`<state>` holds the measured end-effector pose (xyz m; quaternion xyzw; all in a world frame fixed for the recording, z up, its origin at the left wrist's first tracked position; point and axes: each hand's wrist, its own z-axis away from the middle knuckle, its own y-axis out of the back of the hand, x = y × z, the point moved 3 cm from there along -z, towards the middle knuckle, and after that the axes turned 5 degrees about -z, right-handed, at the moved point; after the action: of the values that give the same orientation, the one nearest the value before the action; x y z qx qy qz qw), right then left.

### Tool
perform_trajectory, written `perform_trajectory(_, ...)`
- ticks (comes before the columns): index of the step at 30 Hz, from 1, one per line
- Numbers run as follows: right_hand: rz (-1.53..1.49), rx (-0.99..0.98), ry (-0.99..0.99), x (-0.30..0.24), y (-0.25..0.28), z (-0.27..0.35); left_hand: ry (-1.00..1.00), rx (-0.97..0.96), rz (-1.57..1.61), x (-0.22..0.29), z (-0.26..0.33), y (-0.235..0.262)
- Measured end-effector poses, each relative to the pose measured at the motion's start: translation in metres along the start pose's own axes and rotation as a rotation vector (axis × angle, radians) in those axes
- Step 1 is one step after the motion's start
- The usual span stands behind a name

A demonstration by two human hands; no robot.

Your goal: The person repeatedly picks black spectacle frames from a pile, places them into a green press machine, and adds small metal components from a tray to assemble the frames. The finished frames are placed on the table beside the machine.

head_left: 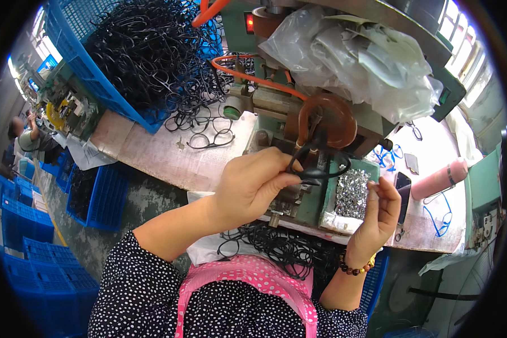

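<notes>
Head view, left hand [250, 183] pinching blurred dark frame [321, 170], right hand [379, 217] curled, grip unclear

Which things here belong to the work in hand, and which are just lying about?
Likely in use:
black frame, in the left hand's grip
machine
silver bits, beside the right hand
piled frames

Likely just lying about:
pink bottle
phone
</notes>
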<state>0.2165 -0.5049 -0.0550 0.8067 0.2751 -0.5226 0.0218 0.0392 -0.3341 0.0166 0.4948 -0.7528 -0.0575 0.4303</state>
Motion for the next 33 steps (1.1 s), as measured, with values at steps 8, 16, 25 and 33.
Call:
perform_trajectory(8, 0.345, 0.007, -0.185, 0.053, 0.046, -0.003, -0.245, 0.170, -0.049, -0.002, 0.002, -0.004)
perform_trajectory(16, 1.045, -0.443, 0.279, 0.058, 0.015, 0.007, -0.224, 0.180, -0.034, -0.003, 0.007, -0.003)
perform_trajectory(25, 0.777, -0.142, 0.272, 0.051, 0.016, 0.010, -0.048, 0.122, 0.011, 0.007, 0.007, -0.002)
perform_trajectory(33, 0.652, -0.050, 0.289, 0.047, 0.025, 0.013, -0.063, 0.361, -0.419, -0.085, 0.051, 0.030)
